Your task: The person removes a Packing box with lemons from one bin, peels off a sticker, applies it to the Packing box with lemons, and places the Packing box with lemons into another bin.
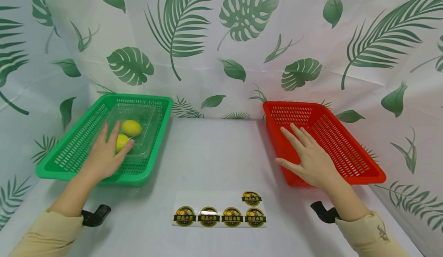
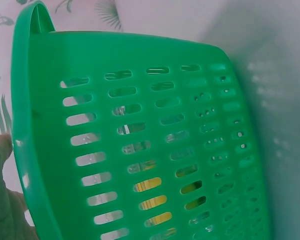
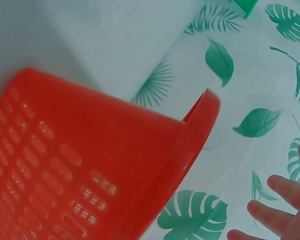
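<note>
In the head view, your left hand (image 1: 107, 155) was over the green basket (image 1: 131, 179), its fingers straight and spread, with nothing gripped. Beneath and just beyond your fingers, a clear plastic box (image 1: 145, 145) sat in that basket with two yellow fruits (image 1: 131, 128) in it; your fingers partly covered the nearer one, and you could not tell from this angle whether they touched it or the box. Your right hand (image 1: 313, 163) was also spread wide and held nothing, poised over the near left part of the red basket (image 1: 367, 179); contact with its rim could not be judged. Between the baskets and nearer to you, a clear sheet (image 1: 207, 198) lay on the white table (image 1: 214, 153), bearing five round labels (image 1: 209, 216), four in a row and one above the rightmost. A leaf-printed cloth (image 1: 256, 57) hung behind.

In the left wrist view, the green basket's slotted wall filled most of the frame, and yellow showed through some slots. Only part of your left hand appeared, at the left edge beside the rim.

In the right wrist view, you had the red basket's outer side at lower left, while your right fingertips stood apart from one another at lower right, in front of the printed cloth.
</note>
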A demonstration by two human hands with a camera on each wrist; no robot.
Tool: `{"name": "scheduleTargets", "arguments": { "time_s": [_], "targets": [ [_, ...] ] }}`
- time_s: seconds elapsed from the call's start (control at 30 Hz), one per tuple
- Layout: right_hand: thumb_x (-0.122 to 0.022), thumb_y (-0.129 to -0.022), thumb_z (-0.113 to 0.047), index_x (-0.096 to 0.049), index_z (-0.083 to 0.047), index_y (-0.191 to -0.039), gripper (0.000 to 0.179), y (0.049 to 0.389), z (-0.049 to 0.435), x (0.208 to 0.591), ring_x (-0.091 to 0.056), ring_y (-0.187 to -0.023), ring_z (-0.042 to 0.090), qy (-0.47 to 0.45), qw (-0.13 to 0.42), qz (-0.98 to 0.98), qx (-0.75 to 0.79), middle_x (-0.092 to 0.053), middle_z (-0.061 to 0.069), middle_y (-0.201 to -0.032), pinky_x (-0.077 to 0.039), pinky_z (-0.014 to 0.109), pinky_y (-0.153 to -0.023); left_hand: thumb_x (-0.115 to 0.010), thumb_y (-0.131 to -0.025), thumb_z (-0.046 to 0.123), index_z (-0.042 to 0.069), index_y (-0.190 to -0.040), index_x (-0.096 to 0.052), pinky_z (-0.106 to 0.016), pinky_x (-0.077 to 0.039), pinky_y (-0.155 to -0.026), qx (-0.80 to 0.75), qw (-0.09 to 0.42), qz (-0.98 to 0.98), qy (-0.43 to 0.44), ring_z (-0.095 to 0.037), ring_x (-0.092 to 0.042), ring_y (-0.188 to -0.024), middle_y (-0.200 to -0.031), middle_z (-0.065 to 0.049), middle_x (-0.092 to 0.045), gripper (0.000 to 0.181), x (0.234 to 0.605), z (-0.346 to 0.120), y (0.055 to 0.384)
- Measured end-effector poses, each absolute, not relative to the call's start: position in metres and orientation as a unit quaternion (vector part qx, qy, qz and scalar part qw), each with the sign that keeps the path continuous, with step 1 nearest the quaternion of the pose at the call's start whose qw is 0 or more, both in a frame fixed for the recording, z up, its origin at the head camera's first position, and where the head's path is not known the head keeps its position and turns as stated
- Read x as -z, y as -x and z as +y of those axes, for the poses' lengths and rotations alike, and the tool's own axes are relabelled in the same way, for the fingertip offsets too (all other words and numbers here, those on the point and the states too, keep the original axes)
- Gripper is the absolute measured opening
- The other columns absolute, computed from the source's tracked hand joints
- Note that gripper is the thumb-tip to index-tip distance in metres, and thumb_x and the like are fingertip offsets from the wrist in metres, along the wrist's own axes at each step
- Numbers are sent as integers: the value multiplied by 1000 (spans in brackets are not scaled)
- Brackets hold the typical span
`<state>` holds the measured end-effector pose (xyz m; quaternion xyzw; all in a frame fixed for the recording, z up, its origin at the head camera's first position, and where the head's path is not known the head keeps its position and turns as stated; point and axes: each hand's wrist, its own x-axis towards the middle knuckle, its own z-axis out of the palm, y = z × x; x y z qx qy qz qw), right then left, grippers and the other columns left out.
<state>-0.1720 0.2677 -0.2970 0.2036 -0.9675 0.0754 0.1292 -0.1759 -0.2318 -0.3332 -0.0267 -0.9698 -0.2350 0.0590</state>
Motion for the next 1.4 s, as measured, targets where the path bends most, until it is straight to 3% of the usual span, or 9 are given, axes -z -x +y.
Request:
{"name": "scheduleTargets", "arguments": {
  "time_s": [0.27,0.57,1.07,1.4],
  "targets": [
    [-58,-83,-48,-21,-22,-147,78,174,258,296,-18,-134,38,-217,139,-962,-87,-20,13,-149,-36,63,-88,-23,-95,53,0,-144,7,-74,-13,-89,255,59,-965,14,-62,-1,-122,-141,-39,9,79,335,-236,176],
    [-59,-84,-46,-23,-20,-146,76,178,241,296,-21,-133,34,-229,136,-957,-118,-23,11,-148,-37,59,-91,-26,-96,50,3,-145,8,-76,-13,-86,281,68,-957,22,-61,-1,-123,-142,-37,9,76,334,-240,169],
    [-61,-84,-45,-26,-20,-145,75,191,196,291,-33,-127,32,-268,136,-937,-179,-33,9,-144,-37,55,-94,-40,-97,30,2,-146,-2,-72,-10,-94,339,180,-922,43,-54,-6,-128,-144,-34,-4,67,339,-246,143],
    [-56,-87,-45,-24,-21,-146,71,206,159,292,-36,-127,29,-278,102,-931,-214,-35,9,-143,-38,53,-95,-48,-94,19,3,-146,-8,-68,-10,-98,346,237,-907,22,-52,-14,-128,-144,-32,-13,68,340,-252,120]
  ]
}}
